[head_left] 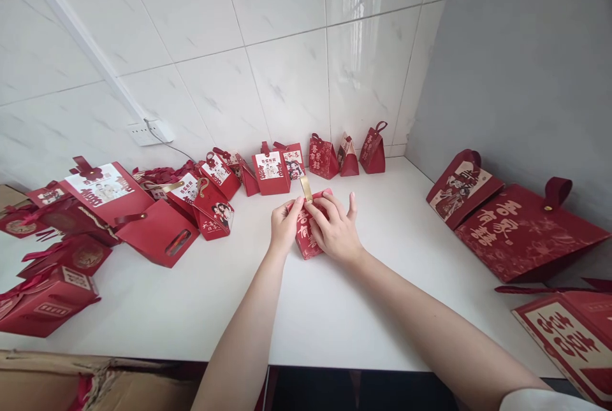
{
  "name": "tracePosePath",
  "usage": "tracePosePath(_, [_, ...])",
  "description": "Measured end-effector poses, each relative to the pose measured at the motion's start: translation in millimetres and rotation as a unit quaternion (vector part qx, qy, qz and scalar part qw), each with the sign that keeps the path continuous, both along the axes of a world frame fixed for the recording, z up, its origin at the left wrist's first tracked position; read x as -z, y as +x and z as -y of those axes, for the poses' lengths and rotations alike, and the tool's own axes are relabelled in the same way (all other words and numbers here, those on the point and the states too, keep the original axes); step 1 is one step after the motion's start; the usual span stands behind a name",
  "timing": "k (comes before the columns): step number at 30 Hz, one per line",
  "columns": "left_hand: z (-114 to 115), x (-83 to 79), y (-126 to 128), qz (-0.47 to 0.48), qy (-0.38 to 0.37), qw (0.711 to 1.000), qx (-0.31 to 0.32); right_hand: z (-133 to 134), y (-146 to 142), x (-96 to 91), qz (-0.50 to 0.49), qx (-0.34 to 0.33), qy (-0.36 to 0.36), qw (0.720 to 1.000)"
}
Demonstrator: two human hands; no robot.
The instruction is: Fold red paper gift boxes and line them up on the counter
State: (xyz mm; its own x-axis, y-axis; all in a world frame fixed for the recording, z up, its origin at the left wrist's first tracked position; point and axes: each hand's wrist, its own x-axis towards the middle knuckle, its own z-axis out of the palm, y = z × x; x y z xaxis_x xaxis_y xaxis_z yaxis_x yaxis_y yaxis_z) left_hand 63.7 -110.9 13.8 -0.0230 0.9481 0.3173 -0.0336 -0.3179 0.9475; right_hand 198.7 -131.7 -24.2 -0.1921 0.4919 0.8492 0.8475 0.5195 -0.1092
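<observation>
A small red gift box [306, 237] with light lettering on its face stands on the white table between my hands. From its top rises a gold ribbon loop [306, 188]. My left hand [285, 223] pinches the box's upper left edge near the foot of the ribbon. My right hand [336, 223] lies over the upper right side, its thumb and index finger closed at the ribbon's base and the little finger raised. Part of the box's face and right side is hidden by the right hand.
Several red gift boxes, such as one with a white printed panel [282, 187], line the tiled wall. More crowd the left, including a ribboned box [50, 309]. Larger boxes [526, 232] stand at right by a grey panel [502, 67]. A cardboard carton [138, 392] sits below the table's front edge.
</observation>
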Motion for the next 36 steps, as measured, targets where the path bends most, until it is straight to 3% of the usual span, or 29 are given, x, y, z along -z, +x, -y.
tracePosePath(7, [6.8,-4.8,0.8,-0.092,0.059,0.993,-0.041,1.8,-0.8,-2.2,-0.016,0.004,-0.003,1.000])
tracePosePath(15, [11.3,-9.8,2.7,-0.126,0.081,0.988,-0.049,-1.7,2.6,-2.5,-0.001,-0.001,0.011,1.000])
tracePosePath(22, [10.2,-9.4,3.9,-0.098,0.076,0.990,-0.063,-1.8,2.2,1.2,-0.015,-0.030,-0.002,0.999])
tracePosePath(28, [8.6,-8.1,4.8,-0.102,0.055,0.992,-0.046,-2.3,5.4,4.1,-0.114,-0.020,-0.032,0.993])
tracePosePath(36, [2.3,-2.5,0.3,-0.082,0.047,0.994,-0.049,-3.3,7.7,6.1,-0.067,-0.025,-0.055,0.996])
